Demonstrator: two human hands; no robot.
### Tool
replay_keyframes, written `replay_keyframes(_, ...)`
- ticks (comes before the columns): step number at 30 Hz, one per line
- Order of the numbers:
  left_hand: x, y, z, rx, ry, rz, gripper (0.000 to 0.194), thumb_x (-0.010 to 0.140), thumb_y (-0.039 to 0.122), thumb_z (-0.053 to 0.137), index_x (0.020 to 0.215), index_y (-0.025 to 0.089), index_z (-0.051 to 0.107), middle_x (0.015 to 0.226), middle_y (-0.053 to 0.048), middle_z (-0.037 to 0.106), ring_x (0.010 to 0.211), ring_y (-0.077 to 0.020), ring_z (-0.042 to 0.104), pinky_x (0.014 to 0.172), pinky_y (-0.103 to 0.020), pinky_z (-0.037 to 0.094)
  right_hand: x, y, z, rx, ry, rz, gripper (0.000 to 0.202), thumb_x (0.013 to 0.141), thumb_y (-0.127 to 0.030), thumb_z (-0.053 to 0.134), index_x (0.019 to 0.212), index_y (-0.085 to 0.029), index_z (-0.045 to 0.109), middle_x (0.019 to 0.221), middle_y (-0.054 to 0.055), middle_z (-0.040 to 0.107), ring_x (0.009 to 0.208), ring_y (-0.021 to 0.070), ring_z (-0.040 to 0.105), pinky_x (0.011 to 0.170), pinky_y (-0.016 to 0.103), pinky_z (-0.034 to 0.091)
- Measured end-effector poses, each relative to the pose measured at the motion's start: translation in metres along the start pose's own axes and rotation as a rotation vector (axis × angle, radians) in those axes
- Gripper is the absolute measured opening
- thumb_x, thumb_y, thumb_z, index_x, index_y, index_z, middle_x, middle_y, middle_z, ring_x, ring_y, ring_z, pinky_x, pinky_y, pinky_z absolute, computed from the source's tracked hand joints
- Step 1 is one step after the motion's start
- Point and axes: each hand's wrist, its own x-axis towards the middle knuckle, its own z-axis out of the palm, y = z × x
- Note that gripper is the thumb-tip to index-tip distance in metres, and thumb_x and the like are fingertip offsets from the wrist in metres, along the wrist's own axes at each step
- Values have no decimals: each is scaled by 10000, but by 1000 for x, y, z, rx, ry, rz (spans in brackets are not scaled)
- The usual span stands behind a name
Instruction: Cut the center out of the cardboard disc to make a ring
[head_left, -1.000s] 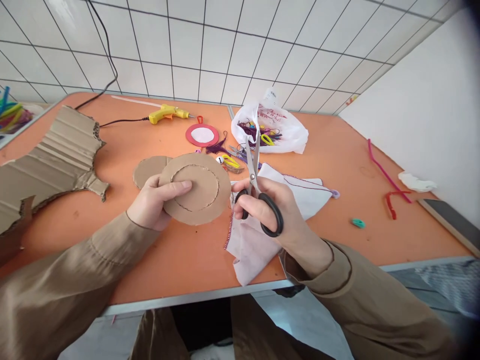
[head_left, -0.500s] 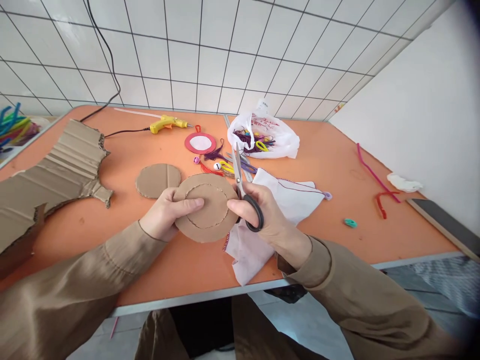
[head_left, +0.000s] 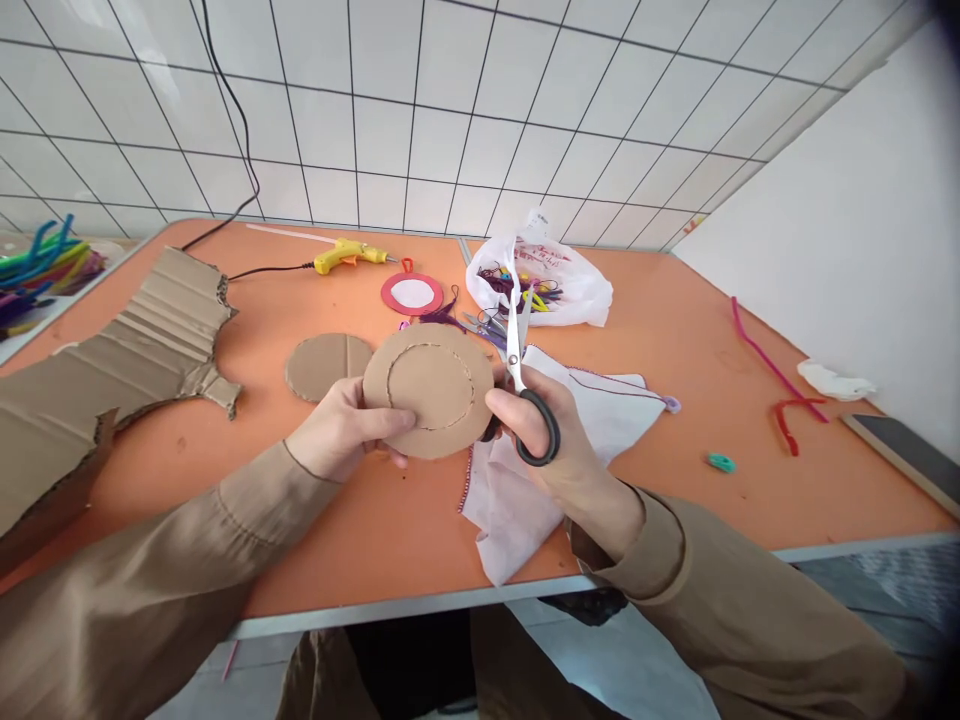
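My left hand (head_left: 341,430) grips the left edge of a round cardboard disc (head_left: 431,390), thumb on top and fingers beneath. A smaller circle is cut or scored into its middle. Black-handled scissors (head_left: 517,375) are in my right hand (head_left: 559,440), their blades pointing up and slightly parted beside the disc's right edge. That edge is close to my right fingertips; I cannot tell whether they touch it. A smaller cardboard circle (head_left: 322,367) lies on the table behind my left hand. Below my right hand a white cloth piece (head_left: 517,510) with a dark stitched edge is spread out.
Left: a large torn cardboard sheet (head_left: 142,350). Toward the wall lie a yellow glue gun (head_left: 349,256) with its cord, a red-rimmed disc (head_left: 412,294) and a white plastic bag (head_left: 585,285) of threads. Right: pipe cleaners (head_left: 772,355), a teal clip (head_left: 721,463) and a dark board (head_left: 907,460).
The disc has risen slightly and tilted in my left hand, and left fingertips now show below it. The scissors have turned more upright. The whole view has shifted a little.
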Motion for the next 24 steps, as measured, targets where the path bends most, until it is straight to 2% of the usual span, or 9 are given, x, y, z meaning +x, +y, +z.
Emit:
replay_keyframes(5, 0, 10, -3, 179, 1, 29, 217, 522, 145, 793, 729, 103, 740, 613, -44, 701, 454, -139, 585, 326, -210, 478, 0, 0, -2, -82, -34, -7, 134, 748, -274, 621, 654, -220, 542, 603, -26, 501, 545, 132, 458, 501, 276, 390)
replay_keyframes(15, 1, 4, -2, 341, 125, 58, 188, 557, 209, 768, 669, 105, 659, 545, -14, 618, 421, -98, 496, 352, -210, 408, -1, 4, 0, -118, -55, -55, 155, 779, -236, 602, 669, -204, 498, 596, -44, 505, 518, 109, 498, 472, 251, 393)
replay_keyframes(19, 0, 5, -1, 262, 78, 45, 266, 559, 261, 818, 735, 110, 689, 615, -32, 653, 485, -126, 550, 372, -218, 447, 0, 3, -1, -88, -45, -45, 145, 774, -237, 604, 666, -206, 513, 593, -46, 499, 511, 103, 479, 469, 248, 393)
replay_keyframes(21, 0, 5, -2, 161, 24, 15, 325, 597, 358, 823, 789, 122, 708, 648, -41, 666, 526, -149, 583, 399, -236, 484, 0, 2, -1, -50, -39, -28, 143, 764, -249, 619, 664, -206, 527, 602, -44, 496, 513, 104, 478, 473, 250, 404)
replay_keyframes(24, 1, 5, -7, -13, -43, -18, 467, 672, 571, 732, 885, 155, 721, 682, -57, 689, 561, -197, 625, 437, -291, 525, -1, 1, 1, 3, -18, 25, 143, 741, -270, 649, 656, -211, 551, 602, -34, 504, 508, 113, 481, 471, 262, 415)
